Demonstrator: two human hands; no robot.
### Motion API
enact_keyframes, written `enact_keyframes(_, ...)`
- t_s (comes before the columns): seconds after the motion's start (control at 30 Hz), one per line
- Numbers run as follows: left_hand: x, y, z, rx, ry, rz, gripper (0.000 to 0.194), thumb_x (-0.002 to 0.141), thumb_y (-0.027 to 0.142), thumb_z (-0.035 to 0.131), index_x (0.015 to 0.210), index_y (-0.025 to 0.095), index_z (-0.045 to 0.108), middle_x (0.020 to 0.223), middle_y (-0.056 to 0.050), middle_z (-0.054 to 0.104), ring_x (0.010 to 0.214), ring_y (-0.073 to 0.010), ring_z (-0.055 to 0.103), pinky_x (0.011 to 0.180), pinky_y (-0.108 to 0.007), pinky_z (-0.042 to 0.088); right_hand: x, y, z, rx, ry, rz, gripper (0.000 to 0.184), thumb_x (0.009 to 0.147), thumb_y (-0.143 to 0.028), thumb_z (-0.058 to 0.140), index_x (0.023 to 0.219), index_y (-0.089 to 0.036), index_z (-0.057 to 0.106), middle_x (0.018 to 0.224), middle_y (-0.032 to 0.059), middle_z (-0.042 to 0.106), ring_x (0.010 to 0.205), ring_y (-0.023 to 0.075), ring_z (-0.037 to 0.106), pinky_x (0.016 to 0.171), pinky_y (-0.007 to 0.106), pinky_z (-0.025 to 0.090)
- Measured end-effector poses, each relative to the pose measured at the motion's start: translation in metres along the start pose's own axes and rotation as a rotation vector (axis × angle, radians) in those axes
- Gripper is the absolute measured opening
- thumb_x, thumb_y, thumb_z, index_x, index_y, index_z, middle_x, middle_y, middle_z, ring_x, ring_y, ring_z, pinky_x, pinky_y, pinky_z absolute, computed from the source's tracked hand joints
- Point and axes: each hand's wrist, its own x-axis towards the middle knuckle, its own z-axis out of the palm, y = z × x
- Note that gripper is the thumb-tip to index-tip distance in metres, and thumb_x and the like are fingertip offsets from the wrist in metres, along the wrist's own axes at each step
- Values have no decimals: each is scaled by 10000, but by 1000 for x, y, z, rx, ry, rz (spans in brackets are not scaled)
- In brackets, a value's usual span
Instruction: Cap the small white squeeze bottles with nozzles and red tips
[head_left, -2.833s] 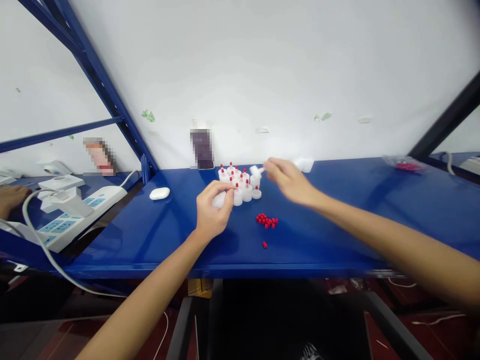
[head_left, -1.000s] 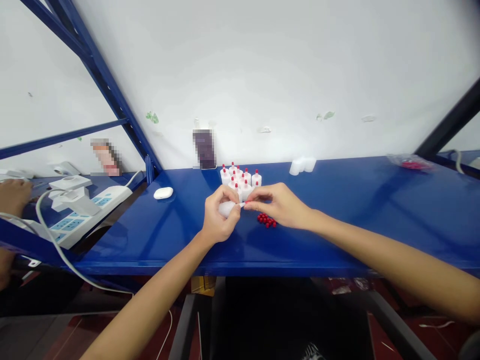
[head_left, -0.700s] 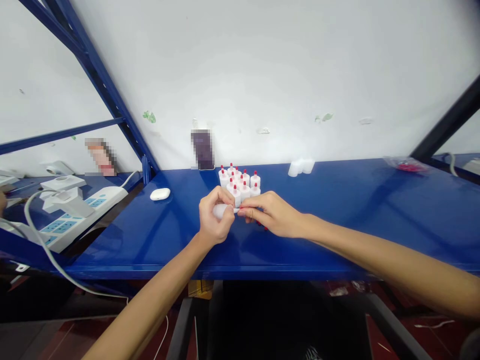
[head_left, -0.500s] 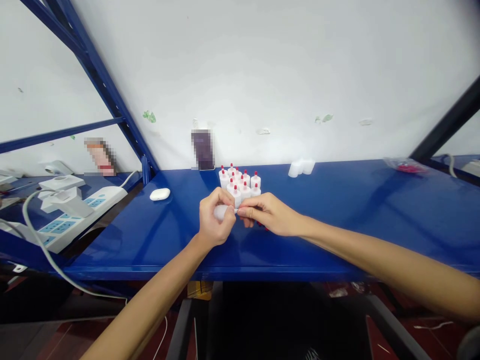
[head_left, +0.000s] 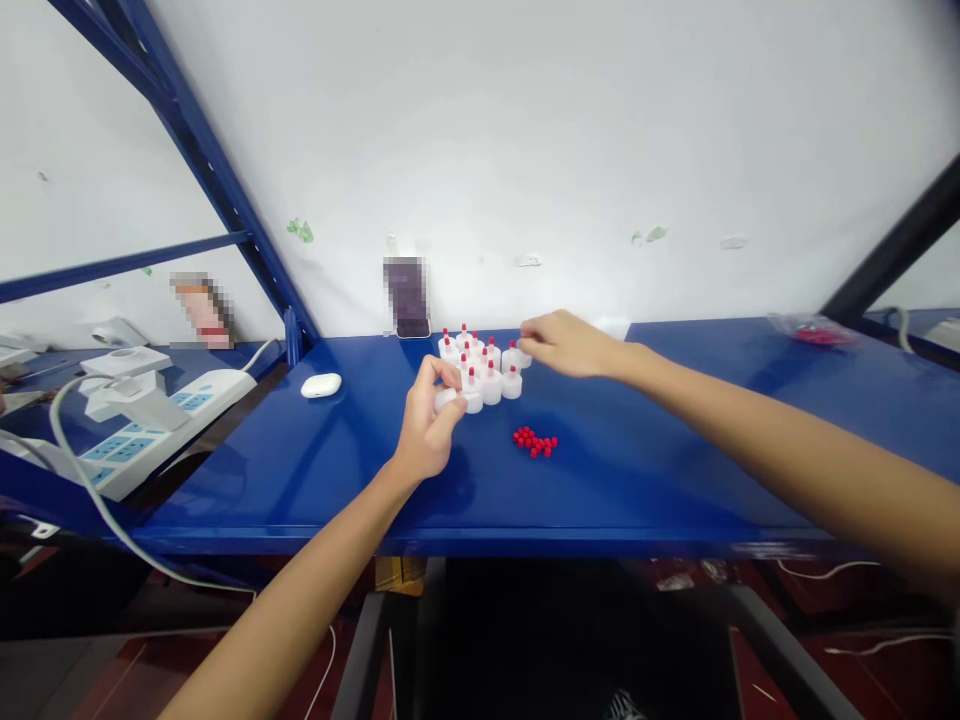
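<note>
My left hand (head_left: 426, 415) is curled round a small white bottle (head_left: 445, 399), at the left front corner of a cluster of white bottles (head_left: 491, 385) with pointed red caps. The fingers hide much of the held bottle. At the back right of the cluster my right hand (head_left: 566, 343) has its fingers closed against a white bottle (head_left: 523, 356); the fingertips are slightly blurred. In front of the cluster, to its right, lies a small heap of loose red caps (head_left: 534, 441).
Farther back, white bottles (head_left: 616, 328) show partly behind my right hand. A phone (head_left: 409, 300) leans on the wall, and a white earbud case (head_left: 321, 385) lies at left. Beyond it are power strips (head_left: 150, 430). A clear bag of red pieces (head_left: 815, 333) sits at far right.
My hands have come apart. The right hand has moved up and right to the cluster's back edge, uncovering the loose red caps. My left hand has shifted slightly up, still around a bottle.
</note>
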Motion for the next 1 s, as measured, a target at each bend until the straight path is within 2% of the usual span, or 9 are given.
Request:
enact_keyframes(0.13, -1, 4, 0, 51, -98, -77, 152, 809, 234, 582, 850, 197, 441, 870, -2, 512, 754, -141, 463, 677, -270, 380, 7, -1, 16, -76, -165, -31, 272, 931, -318, 426, 723, -188, 544, 686, 48, 588, 609, 161, 485, 590, 307, 291)
enact_keyframes(0.23, -1, 6, 0, 148, -148, -148, 132, 852, 275, 577, 883, 192, 479, 882, -5, 535, 753, -143, 479, 694, -276, 387, 2, -1, 18, -50, -134, -6, 364, 970, -447, 400, 812, -181, 592, 752, 73, 637, 654, 181, 534, 605, 309, 318)
enact_keyframes(0.33, -1, 6, 0, 213, -108, -140, 121, 906, 308, 528, 901, 192, 496, 852, 2, 530, 729, -138, 473, 700, -280, 382, -16, 0, 13, -67, -129, 12, 387, 978, -450, 401, 816, -173, 618, 717, 70, 633, 634, 181, 540, 599, 312, 329)
enact_keyframes(0.43, -1, 5, 1, 212, -68, -114, 84, 918, 277, 488, 900, 196, 478, 852, 5, 524, 725, -136, 472, 693, -277, 381, -37, 0, 11, -22, -268, -151, 259, 959, -345, 466, 953, -177, 663, 804, 65, 669, 681, 184, 573, 632, 313, 379)
enact_keyframes(0.53, -1, 4, 2, 231, -53, -82, 29, 897, 225, 475, 892, 198, 469, 868, 4, 524, 744, -135, 477, 701, -275, 382, -52, 3, 14, 69, -357, -303, 274, 960, -286, 485, 1149, -203, 666, 1023, 79, 695, 851, 202, 621, 752, 333, 440)
enact_keyframes(0.6, -2, 4, 3, 249, -43, -80, 6, 890, 204, 465, 887, 200, 462, 854, 12, 517, 711, -124, 468, 683, -271, 378, -56, 5, 19, 80, -354, -326, 284, 967, -287, 499, 1173, -209, 678, 1073, 83, 693, 902, 204, 628, 786, 336, 450)
enact_keyframes(0.73, -4, 1, 4, 287, -48, -157, 13, 903, 209, 450, 892, 209, 443, 748, 45, 469, 561, -93, 388, 582, -252, 342, -54, 5, 26, 69, -336, -374, 260, 964, -318, 542, 1128, -208, 710, 1010, 76, 700, 854, 193, 630, 744, 320, 450)
enact_keyframes(0.87, -4, -1, 3, 318, -55, -186, 17, 891, 193, 449, 890, 210, 445, 719, 46, 465, 541, -91, 385, 536, -234, 332, -50, 7, 28, 76, -325, -440, 244, 974, -322, 528, 1057, -210, 727, 956, 68, 694, 821, 181, 621, 715, 305, 435)
enact_keyframes(1.0, -4, -1, 6, 258, -8, -130, 29, 894, 216, 472, 871, 203, 459, 782, 25, 501, 543, -81, 399, 517, -224, 347, -47, 0, 31, 182, -162, -353, 172, 940, -286, 560, 973, -181, 693, 863, 41, 683, 713, 150, 584, 663, 286, 417)
